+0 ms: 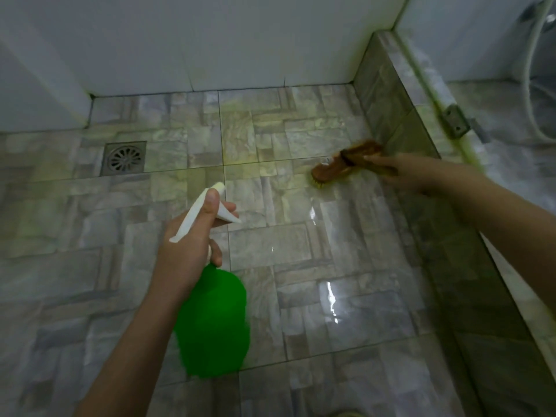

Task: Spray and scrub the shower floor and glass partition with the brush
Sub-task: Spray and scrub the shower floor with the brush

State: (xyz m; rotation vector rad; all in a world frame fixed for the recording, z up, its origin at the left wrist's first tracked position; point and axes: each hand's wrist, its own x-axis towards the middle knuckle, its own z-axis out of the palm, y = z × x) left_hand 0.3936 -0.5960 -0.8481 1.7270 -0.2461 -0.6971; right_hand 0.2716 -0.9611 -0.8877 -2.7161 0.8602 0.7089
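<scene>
Tiled shower floor (301, 251), stone-patterned and wet, with bright patches of glare. White walls (210, 40) close the far side, and a low tiled curb (388, 115) carrying the glass partition (469, 55) bounds the right. The right hand (403, 173) grips the handle of a brown brush (340, 165), fingers wrapped around it. The brush head extends past the fingertips, its yellowish bristles touching the floor just beside the foot of the curb. The left hand (186, 248) clasps the neck of a spray bottle (213, 320): the thumb lies along the white trigger head, the fingers curl round the trigger, and the green body hangs below the palm. The nozzle points beyond the fingertips toward the far wall. A square metal drain (125, 158) lies well beyond and to the left of the left fingers. A metal hinge bracket (454, 121) sits at the glass edge, near the right knuckles, and a pale hose (532, 85) shows behind the glass.
</scene>
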